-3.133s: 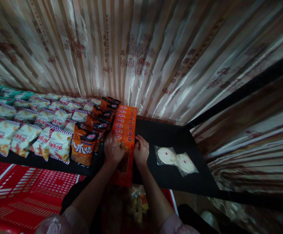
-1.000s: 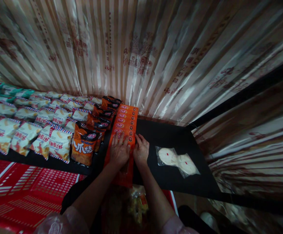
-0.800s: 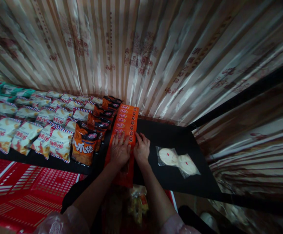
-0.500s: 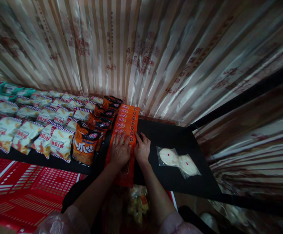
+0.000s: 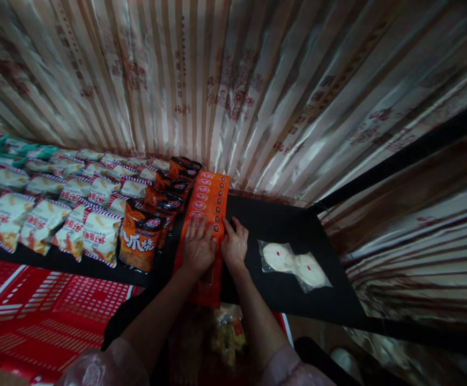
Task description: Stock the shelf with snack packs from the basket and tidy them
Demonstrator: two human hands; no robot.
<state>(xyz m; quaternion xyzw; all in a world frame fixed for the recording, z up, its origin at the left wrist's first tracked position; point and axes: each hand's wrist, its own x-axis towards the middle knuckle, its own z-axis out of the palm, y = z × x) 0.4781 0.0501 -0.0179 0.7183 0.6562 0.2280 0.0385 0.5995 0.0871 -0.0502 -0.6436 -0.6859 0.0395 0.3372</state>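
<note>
A row of overlapping orange snack packs (image 5: pixel 207 199) runs away from me across a black shelf (image 5: pixel 281 225). My left hand (image 5: pixel 198 247) lies flat on the near packs, fingers spread. My right hand (image 5: pixel 234 245) rests at the row's right edge, fingers pressed down against the packs' side and the shelf. Neither hand grips anything. The nearest orange pack (image 5: pixel 206 287) hangs over the shelf's front edge.
Dark orange bags (image 5: pixel 139 244) and several white snack bags (image 5: pixel 96 236) fill the shelf to the left. A clear pack of two white round cakes (image 5: pixel 294 264) lies to the right. Red crates (image 5: pixel 36 316) sit below left. A striped curtain (image 5: pixel 233 86) hangs behind.
My left hand went from a closed hold on the near orange pack to lying flat with spread fingers. Both hands slid slightly farther up the row.
</note>
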